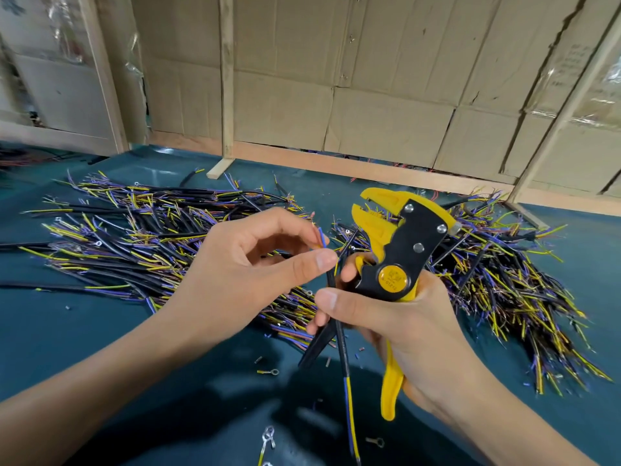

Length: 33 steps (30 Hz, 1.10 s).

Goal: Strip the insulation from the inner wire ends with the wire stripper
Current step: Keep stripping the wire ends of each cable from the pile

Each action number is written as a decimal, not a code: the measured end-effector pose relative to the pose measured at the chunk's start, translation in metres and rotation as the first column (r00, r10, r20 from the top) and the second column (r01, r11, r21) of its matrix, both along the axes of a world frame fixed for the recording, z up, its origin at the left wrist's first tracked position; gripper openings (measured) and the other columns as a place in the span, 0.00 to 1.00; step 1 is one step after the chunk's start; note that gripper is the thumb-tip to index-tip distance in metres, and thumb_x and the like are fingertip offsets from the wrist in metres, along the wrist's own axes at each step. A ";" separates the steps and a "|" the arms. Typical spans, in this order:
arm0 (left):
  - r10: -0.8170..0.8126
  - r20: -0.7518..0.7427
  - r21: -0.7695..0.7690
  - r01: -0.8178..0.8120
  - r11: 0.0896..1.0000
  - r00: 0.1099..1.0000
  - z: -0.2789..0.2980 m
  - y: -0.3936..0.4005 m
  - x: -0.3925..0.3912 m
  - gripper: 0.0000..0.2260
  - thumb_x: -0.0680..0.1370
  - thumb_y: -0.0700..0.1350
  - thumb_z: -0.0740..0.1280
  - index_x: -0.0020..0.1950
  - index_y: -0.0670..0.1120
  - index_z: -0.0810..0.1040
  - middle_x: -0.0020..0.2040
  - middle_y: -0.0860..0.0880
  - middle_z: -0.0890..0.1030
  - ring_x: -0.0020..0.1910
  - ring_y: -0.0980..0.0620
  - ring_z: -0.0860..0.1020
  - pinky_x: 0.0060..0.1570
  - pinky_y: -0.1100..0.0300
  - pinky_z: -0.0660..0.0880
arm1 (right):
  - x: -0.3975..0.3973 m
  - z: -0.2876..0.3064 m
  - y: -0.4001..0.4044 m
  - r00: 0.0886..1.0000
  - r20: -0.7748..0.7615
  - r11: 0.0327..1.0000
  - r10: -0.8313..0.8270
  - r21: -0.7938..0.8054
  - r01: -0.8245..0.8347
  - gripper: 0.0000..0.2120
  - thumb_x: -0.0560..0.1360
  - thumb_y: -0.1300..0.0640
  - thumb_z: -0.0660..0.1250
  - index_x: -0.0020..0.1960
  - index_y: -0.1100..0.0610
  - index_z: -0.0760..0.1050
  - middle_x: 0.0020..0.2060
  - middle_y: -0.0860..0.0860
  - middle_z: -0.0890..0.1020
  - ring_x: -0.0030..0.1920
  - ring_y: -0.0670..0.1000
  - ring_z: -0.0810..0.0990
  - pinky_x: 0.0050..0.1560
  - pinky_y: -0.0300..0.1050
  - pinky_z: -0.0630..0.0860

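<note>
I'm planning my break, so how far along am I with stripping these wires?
Done: many cables in the two piles show bare strands at their tips, though I cannot count them. In hand: your left hand pinches the blue and yellow inner wires of one black cable; your right hand grips the wire stripper, not yet on them. Left: that end, and possibly more.

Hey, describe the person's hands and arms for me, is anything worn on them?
Both arms are bare as far as the view reaches: no sleeves show. The left hand and right hand wear no gloves, and no rings, watch or bands are visible. The fingernails are short and unpainted.
</note>
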<state>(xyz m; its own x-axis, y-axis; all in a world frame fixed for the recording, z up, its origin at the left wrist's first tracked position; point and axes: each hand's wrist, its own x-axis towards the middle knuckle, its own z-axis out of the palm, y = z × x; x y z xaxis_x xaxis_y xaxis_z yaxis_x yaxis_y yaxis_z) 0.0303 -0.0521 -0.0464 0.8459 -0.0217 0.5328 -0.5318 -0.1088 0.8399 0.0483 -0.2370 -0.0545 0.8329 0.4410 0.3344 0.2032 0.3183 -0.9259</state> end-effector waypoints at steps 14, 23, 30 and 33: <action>0.015 -0.143 -0.344 -0.064 0.937 0.990 -0.005 -0.026 -0.008 0.08 0.68 0.45 0.75 0.45 0.46 0.88 0.47 0.33 0.79 0.39 0.39 0.82 0.35 0.49 0.82 | 0.003 -0.006 0.001 0.980 0.080 0.982 -0.182 -0.030 0.185 0.08 0.67 0.62 0.78 0.40 0.59 0.79 0.34 0.56 0.81 0.35 0.59 0.82 0.41 0.53 0.81; -0.198 -0.327 -0.370 0.068 0.927 0.924 -0.003 -0.014 0.000 0.06 0.72 0.41 0.73 0.46 0.40 0.84 0.45 0.36 0.85 0.43 0.36 0.85 0.39 0.54 0.81 | 0.013 -0.006 -0.007 0.950 0.170 0.961 -0.263 -0.038 0.273 0.08 0.72 0.61 0.74 0.51 0.55 0.84 0.35 0.55 0.84 0.34 0.53 0.82 0.40 0.47 0.83; -0.241 -0.357 -0.250 0.156 0.956 0.903 -0.001 -0.011 -0.002 0.07 0.72 0.39 0.73 0.47 0.38 0.85 0.40 0.34 0.83 0.40 0.37 0.84 0.36 0.59 0.79 | 0.015 -0.006 -0.007 0.977 0.130 0.982 -0.168 -0.059 0.177 0.05 0.74 0.63 0.73 0.50 0.59 0.83 0.37 0.55 0.85 0.35 0.53 0.83 0.40 0.42 0.80; -0.231 -0.368 -0.242 0.147 0.959 0.901 -0.003 -0.015 -0.002 0.08 0.70 0.41 0.74 0.46 0.39 0.86 0.41 0.36 0.84 0.39 0.43 0.84 0.38 0.57 0.80 | 0.014 -0.004 -0.008 0.959 0.180 0.971 -0.216 -0.062 0.231 0.02 0.75 0.62 0.72 0.47 0.59 0.82 0.36 0.54 0.85 0.34 0.53 0.83 0.39 0.40 0.80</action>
<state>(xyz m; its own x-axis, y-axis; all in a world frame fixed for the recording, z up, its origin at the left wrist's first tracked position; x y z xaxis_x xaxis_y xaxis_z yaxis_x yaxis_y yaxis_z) 0.0284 -0.0673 -0.0495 0.9766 -0.1284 0.1726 -0.1520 0.1562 0.9760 0.0626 -0.2445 -0.0582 0.8468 0.2818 0.4512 0.4182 0.1714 -0.8920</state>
